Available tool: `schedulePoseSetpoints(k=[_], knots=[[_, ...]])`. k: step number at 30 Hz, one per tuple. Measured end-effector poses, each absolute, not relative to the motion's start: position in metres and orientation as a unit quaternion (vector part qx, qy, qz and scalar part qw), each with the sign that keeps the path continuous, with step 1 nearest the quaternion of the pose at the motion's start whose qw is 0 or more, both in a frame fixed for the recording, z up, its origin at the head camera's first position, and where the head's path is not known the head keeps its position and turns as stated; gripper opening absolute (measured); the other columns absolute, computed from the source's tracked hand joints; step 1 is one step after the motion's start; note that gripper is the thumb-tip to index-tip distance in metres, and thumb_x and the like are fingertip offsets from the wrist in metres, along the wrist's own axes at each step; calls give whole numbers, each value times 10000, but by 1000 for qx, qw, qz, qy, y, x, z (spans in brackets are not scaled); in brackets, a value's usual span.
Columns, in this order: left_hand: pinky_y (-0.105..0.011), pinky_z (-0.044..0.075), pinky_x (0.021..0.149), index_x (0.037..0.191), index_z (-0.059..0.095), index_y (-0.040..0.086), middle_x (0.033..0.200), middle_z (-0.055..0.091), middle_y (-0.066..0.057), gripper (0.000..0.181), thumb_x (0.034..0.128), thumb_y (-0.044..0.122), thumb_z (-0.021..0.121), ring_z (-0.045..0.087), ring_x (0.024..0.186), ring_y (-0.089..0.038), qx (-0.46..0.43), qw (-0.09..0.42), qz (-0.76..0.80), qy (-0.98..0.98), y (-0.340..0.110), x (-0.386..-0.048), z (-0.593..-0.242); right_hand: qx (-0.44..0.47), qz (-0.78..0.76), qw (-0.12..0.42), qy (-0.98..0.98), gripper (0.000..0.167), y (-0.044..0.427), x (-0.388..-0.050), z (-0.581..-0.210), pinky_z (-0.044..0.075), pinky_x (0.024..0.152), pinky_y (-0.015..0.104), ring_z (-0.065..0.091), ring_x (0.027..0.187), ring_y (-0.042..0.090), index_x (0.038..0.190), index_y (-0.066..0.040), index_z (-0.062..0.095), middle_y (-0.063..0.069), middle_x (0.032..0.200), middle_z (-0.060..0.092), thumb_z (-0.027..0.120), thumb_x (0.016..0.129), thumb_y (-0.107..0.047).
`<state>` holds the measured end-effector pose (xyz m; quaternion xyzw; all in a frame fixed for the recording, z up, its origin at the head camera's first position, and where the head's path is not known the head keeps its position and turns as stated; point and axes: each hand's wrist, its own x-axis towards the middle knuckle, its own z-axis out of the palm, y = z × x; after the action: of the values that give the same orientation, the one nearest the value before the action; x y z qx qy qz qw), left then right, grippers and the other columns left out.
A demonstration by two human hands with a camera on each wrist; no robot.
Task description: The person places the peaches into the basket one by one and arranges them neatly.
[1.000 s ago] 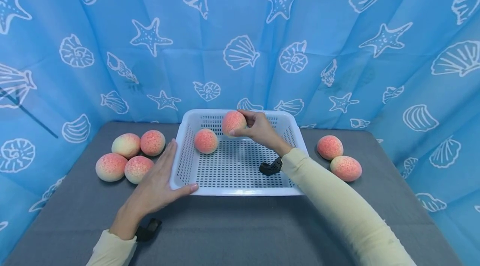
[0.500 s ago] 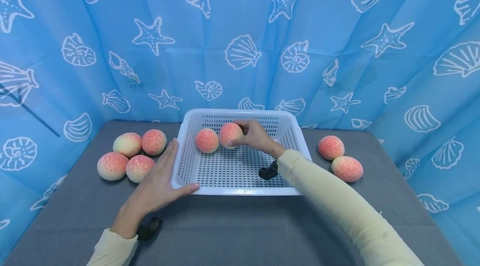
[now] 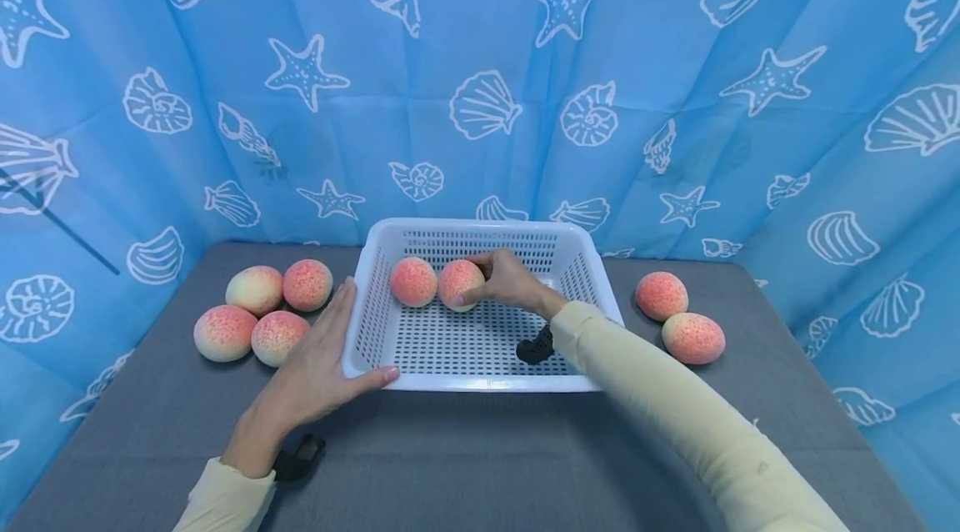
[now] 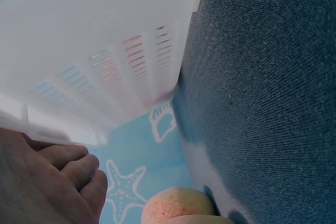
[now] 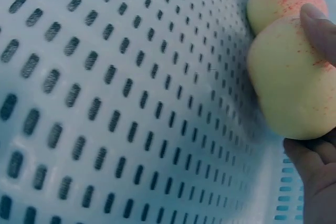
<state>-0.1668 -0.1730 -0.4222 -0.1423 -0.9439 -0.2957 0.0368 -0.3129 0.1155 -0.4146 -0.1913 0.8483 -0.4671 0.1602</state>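
A white perforated plastic basket stands on the grey cloth. Inside it, near the back left, lies one peach. My right hand holds a second peach low in the basket, just right of the first, thumb in front and fingers behind. The right wrist view shows this held peach close before the other peach, its pale side towards the camera. My left hand rests against the basket's left side, fingers extended along it and thumb on the front rim. In the left wrist view its fingers lie by the outer wall.
Several peaches cluster on the cloth left of the basket, beside the left hand. Two more peaches touch or nearly touch on the right. A blue shell-patterned curtain hangs behind the table.
My right hand has lowered its peach into the basket, moving slightly left until it sits beside the first peach. The left hand has stayed on the basket.
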Motion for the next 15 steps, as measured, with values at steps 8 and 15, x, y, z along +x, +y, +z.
schedulePoseSetpoints(k=[8,15], knots=[[-673,217,1142,1638,-44,190,1702,27,-78,1261,788,658,761,112,1538,-344,-144,37,-298,-943,-174,-166,-422,-187,-437,176,862,735,120,-314,-406,545,932,359,665,1120,219,1393,-9,598,103,1282,680,919,741,-118],[-675,211,1144,1639,-40,184,1701,40,-95,1259,789,657,760,107,1539,-345,-145,37,-296,-943,-174,-167,-423,-172,-432,178,867,782,127,-315,-402,522,982,391,658,1149,237,1385,18,592,119,1302,669,940,696,-108]])
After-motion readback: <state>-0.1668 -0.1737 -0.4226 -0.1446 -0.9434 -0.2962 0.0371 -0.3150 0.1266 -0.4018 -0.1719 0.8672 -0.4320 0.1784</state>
